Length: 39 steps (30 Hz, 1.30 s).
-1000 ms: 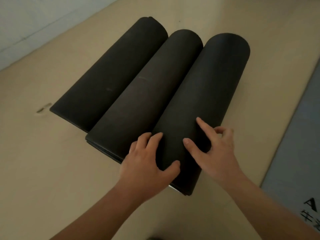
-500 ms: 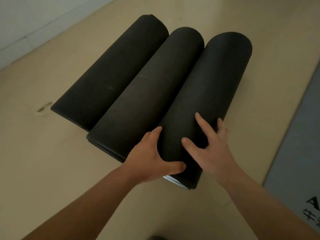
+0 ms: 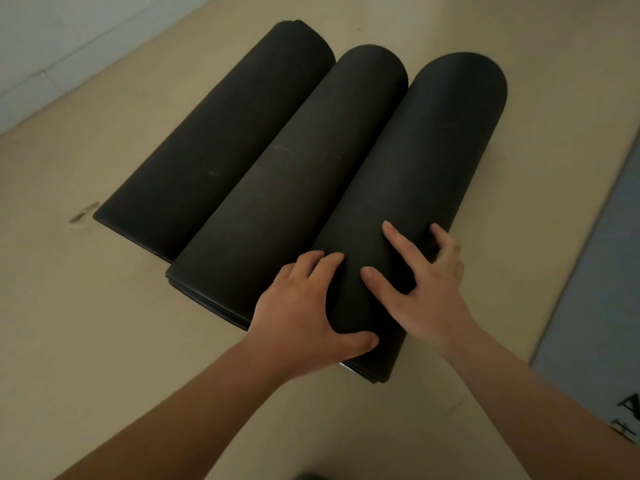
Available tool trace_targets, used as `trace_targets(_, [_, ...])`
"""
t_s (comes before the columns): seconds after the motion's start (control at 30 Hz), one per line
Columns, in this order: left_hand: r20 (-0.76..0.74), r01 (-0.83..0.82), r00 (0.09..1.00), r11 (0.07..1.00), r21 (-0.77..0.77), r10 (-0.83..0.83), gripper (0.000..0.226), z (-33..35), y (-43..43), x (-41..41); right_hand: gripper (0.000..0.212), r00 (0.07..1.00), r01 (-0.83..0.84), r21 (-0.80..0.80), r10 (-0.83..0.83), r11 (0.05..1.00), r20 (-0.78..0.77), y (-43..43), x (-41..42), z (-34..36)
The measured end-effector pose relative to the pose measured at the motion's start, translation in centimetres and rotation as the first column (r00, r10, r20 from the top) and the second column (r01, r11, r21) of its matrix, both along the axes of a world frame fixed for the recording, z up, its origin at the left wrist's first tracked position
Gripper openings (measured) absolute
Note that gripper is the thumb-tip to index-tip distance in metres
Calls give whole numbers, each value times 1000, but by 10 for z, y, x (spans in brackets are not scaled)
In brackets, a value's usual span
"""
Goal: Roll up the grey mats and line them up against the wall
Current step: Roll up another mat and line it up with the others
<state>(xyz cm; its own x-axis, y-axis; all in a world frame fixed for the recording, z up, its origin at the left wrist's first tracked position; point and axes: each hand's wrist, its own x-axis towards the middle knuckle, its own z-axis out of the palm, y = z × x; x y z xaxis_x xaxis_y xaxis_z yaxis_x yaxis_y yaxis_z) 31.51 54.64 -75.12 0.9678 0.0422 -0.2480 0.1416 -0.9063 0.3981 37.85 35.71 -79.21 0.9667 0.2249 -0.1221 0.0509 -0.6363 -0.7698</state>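
While both hands sit on the near end of the right roll (image 3: 433,161), all three dark rolled mats lie side by side on the beige floor (image 3: 86,323), flanks touching. Left hand (image 3: 301,313): thumb hooked round the roll's near end, fingers pushed into the seam against the middle roll (image 3: 294,188). Right hand (image 3: 426,289): thumb and index flat on top, other fingers curled over the right flank. Left roll (image 3: 221,140) lies nearest the pale wall (image 3: 52,39) at far left, apart from it. Grey sheet (image 3: 595,306) with black lettering lies flat on the floor at right, apart from the rolls.
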Motion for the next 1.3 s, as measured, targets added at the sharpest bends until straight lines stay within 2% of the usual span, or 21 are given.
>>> trace_targets(0.23, [-33, -25, 999, 1000, 8, 25, 114, -6, -5, -4, 77, 999, -33, -142, 31, 989, -14, 0, -3, 1])
trace_targets(0.33, [-27, -27, 999, 1000, 10, 27, 113, -1, -8, -7, 84, 999, -13, -8, 12, 1000, -39, -1, -6, 6])
trace_targets(0.4, [-37, -28, 999, 1000, 7, 28, 111, 6, -9, -6, 83, 996, 76, 129, -69, 989, -57, -6, -6, 11])
trace_targets(0.47, [3, -16, 1000, 1000, 23, 15, 101, 13, -14, -7, 75, 983, 178, 186, -166, 966, -79, -15, -5, 14])
trace_targets(0.53, [135, 29, 990, 999, 38, -34, 85, 22, -24, -8, 65, 972, 229, 157, -218, 961, -83, -24, -5, 14])
trace_targets(0.6, [240, 130, 962, 991, 18, -130, 69, 32, -43, -9, 56, 968, 241, 124, -231, 963, -94, -34, -5, 13])
trace_targets(0.67, [257, 248, 937, 969, -7, -238, 56, 38, -64, -8, 47, 964, 230, 94, -213, 969, -162, -47, -6, 13])
trace_targets(0.8, [246, 408, 889, 912, -39, -387, 48, 32, -102, -2, 46, 950, 128, -15, -127, 992, -285, -84, -11, 19])
trace_targets(0.9, [159, 495, 861, 868, -45, -483, 48, 23, -141, 1, 47, 941, 39, -105, -72, 994, -329, -123, -20, 26])
trace_targets(1.0, [37, 551, 831, 830, 88, -555, 52, 9, -172, 6, 42, 936, -32, -204, -43, 978, -350, -154, -32, 27])
trace_targets(1.07, [-20, 560, 824, 811, 170, -566, 54, 4, -184, 7, 40, 925, -76, -259, -29, 963, -380, -169, -38, 26])
trace_targets(1.3, [-62, 595, 802, 783, 181, -594, 51, 12, -206, 3, 44, 895, -94, -308, -55, 947, -443, -201, -44, 23])
